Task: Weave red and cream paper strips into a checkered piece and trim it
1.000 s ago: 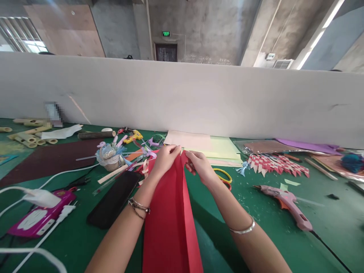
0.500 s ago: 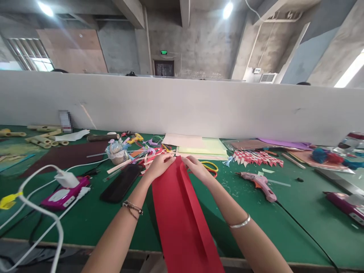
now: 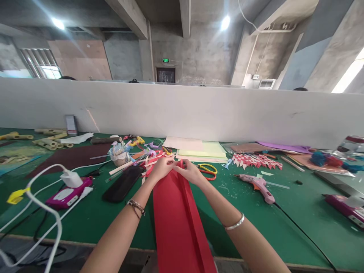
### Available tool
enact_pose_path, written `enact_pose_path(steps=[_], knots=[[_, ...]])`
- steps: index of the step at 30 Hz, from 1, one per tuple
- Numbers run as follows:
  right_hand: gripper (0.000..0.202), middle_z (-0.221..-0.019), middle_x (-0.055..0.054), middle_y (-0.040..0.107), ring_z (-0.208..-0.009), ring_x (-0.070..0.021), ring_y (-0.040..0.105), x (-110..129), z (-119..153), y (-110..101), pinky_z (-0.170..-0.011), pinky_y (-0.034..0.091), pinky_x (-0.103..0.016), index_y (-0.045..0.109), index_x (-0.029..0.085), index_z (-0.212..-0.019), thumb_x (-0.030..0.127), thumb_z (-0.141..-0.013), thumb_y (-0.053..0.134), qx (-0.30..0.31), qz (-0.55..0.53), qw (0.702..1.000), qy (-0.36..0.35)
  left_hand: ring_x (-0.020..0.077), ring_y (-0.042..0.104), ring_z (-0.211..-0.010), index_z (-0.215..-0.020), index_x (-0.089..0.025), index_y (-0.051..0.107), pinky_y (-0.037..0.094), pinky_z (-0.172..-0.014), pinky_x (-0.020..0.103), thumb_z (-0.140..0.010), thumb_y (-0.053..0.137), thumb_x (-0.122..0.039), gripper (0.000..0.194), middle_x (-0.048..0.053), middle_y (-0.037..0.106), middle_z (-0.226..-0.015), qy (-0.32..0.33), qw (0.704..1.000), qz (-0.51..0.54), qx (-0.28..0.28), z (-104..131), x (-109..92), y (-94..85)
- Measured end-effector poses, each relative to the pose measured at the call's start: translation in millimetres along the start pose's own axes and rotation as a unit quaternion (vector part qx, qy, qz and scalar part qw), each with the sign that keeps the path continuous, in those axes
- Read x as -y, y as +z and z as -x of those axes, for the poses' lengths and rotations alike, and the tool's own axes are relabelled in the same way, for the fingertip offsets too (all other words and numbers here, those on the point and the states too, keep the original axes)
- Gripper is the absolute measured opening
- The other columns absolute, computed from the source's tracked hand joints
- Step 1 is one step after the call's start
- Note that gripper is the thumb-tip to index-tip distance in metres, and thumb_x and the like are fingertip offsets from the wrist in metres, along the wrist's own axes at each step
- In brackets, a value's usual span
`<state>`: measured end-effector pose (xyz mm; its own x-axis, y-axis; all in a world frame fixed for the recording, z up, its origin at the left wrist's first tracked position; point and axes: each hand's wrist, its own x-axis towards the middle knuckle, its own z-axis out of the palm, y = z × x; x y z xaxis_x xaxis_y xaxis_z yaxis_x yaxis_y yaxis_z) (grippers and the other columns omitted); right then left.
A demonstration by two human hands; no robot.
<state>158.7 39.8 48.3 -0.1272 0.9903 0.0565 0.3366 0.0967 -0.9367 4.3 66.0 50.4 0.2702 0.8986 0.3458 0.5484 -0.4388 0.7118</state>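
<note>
A long sheet of red paper (image 3: 173,223) runs from the middle of the green table toward me and past its front edge. Along its right side a narrow strip is folded up. My left hand (image 3: 164,168) pinches the far end of the sheet. Close beside it, my right hand (image 3: 190,171) has its thumb and fingers closed on the far end of the folded strip. The fingertips of both hands nearly meet. Scissors with yellow and red handles (image 3: 209,171) lie just right of my right hand.
A pink glue gun (image 3: 260,185) with a black cord lies right, near a red-and-white woven paper piece (image 3: 253,160). Left are a black case (image 3: 123,184), a purple power strip (image 3: 69,193) with white cables, and a cup of scraps (image 3: 119,154). Paper sheets (image 3: 203,151) lie behind.
My hands have drawn closer together at the sheet's far end, the right one moving left onto the folded strip. The folded strip lies flatter, and the view has tilted up slightly.
</note>
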Motion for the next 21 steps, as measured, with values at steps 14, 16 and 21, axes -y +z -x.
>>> enact_pose_path(steps=[14,16,21], knots=[[0.038,-0.046,0.007,0.042,-0.038,-0.0042,0.038,-48.2,-19.7,-13.2,-0.041,0.034,-0.019,0.047,0.016,-0.057,0.047,-0.078,0.054,0.089,-0.144,0.981,0.093,0.0219,0.057,-0.079,-0.070,-0.017,0.059,0.042,-0.071,0.029,-0.079,0.044,-0.045,0.033,0.003,0.062,-0.072,-0.057,0.997,0.042,-0.006,3.6,30.2,25.2],[0.040,-0.043,0.007,0.041,-0.036,-0.0042,0.037,-52.7,-16.1,-12.3,-0.040,0.031,-0.019,0.045,0.017,-0.055,0.051,-0.072,0.056,0.084,-0.162,0.980,0.081,0.0209,0.057,-0.077,-0.069,-0.018,0.057,0.042,-0.070,0.028,-0.079,0.043,-0.046,0.033,0.002,0.060,-0.071,-0.062,0.997,0.045,-0.007,6.4,28.9,28.0],[0.043,-0.043,0.007,0.042,-0.035,-0.0046,0.036,-64.7,-7.0,-9.8,-0.038,0.029,-0.020,0.042,0.019,-0.053,0.058,-0.064,0.057,0.057,-0.179,0.980,0.068,0.0200,0.055,-0.072,-0.063,-0.018,0.051,0.041,-0.068,0.028,-0.078,0.042,-0.047,0.034,0.001,0.056,-0.066,-0.069,0.996,0.047,-0.031,8.9,30.2,31.5]])
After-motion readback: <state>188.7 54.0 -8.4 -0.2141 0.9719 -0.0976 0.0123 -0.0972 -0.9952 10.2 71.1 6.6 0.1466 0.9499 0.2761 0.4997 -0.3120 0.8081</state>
